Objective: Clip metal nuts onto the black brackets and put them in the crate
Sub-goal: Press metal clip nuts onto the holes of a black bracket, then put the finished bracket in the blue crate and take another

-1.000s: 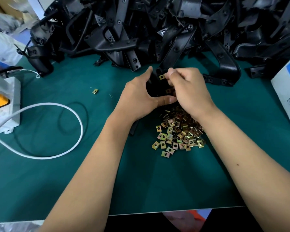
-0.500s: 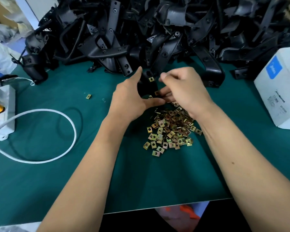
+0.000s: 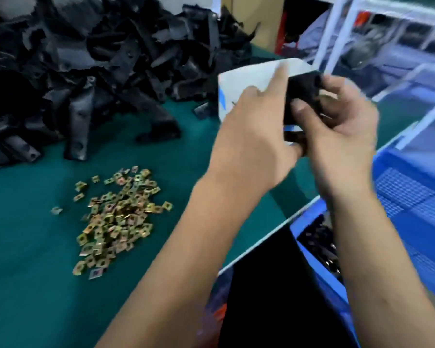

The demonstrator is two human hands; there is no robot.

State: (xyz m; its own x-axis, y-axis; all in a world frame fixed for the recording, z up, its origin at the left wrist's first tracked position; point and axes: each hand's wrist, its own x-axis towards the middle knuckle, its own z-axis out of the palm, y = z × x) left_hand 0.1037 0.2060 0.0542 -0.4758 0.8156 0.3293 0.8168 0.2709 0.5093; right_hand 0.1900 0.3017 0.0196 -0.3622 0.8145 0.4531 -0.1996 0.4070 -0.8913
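Head view: both hands are raised above the right edge of the green surface (image 3: 35, 285), holding one black bracket (image 3: 302, 96) between them. The left hand (image 3: 249, 144) grips the bracket's lower left side, with its forefinger stretched straight up along the bracket and the other fingers curled around it. The right hand (image 3: 342, 136) has its fingers (image 3: 337, 86) curled over the bracket's top and far side, with the thumb pressed on the near face. The picture is blurred, so I cannot tell whether a nut sits on the bracket.

A loose heap of brass-coloured nuts (image 3: 116, 219) lies on the surface to the left of the forearms, well apart from the hands. Behind it, a large pile of black brackets (image 3: 91, 79) covers the far part of the surface. A white box (image 3: 244, 84) stands just behind the hands, beside the pile.

A blue crate (image 3: 412, 209) sits just past the surface's right edge, under the right forearm, with dark parts (image 3: 322, 244) lying inside it.
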